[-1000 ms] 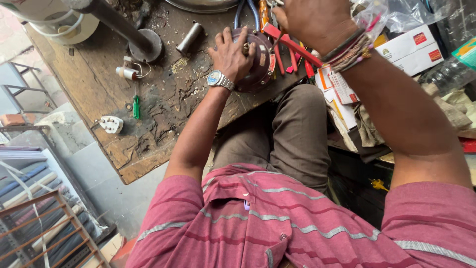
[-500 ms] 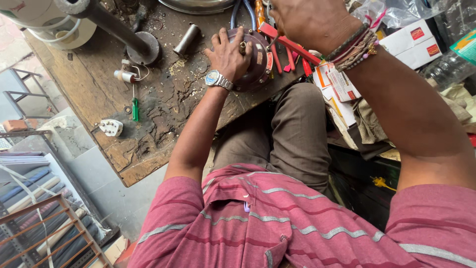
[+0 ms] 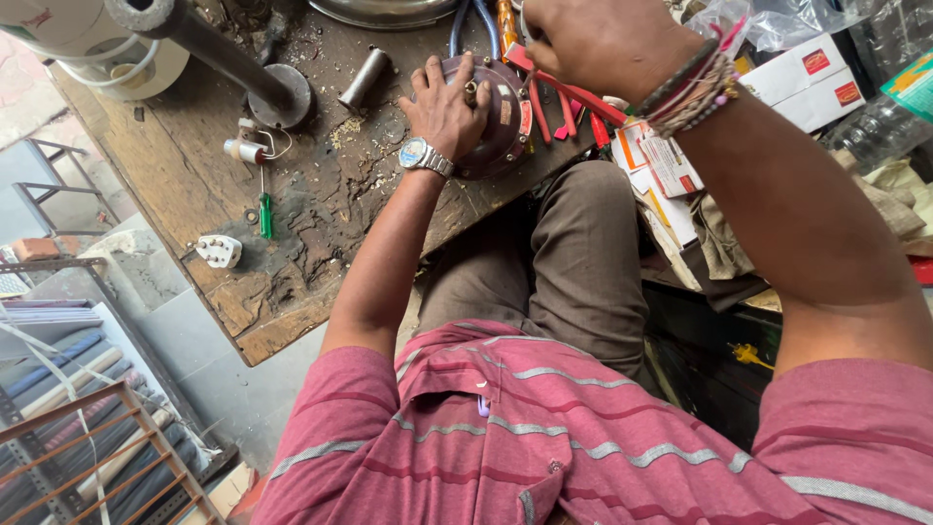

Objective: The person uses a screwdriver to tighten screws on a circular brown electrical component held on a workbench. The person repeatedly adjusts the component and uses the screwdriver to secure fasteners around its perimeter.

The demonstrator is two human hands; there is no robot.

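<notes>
Well, head view only, looking down over a striped pink shirt and brown trousers at a worn wooden table (image 3: 292, 243).

L hand (image 3: 449, 105) w/ wristwatch lies spread over a round dark-maroon motor housing (image 3: 505, 122) near the table's front edge, fingers curled onto its top, gripping it. R hand (image 3: 593, 39), wrist full of bead and thread bracelets, is clenched just above and right of the housing; what it grips is hidden, can't tell, though a red-handled tool (image 3: 573, 87) runs out from under it across the housing's right side. More red-handled pliers (image 3: 554, 112) lie touching the housing, right of it.

Containers: white cardboard boxes (image 3: 807, 83) w/ red labels stacked at right, shut, contents not visible. Clear plastic bag (image 3: 777, 19) top right, crumpled, contents unclear. Clear plastic bottle (image 3: 875, 131) on its side at far right, looks empty but hard to say. Metal bowl rim (image 3: 384, 12) at top edge, inside cut off by frame.

Elsewhere on the table: short metal tube (image 3: 364, 78) left of the L hand, dark pipe on a round flange (image 3: 277, 92), green-handled screwdriver (image 3: 264, 209), white plug (image 3: 219, 251) near the left edge, small white fitting w/ wire (image 3: 245, 149).
</notes>
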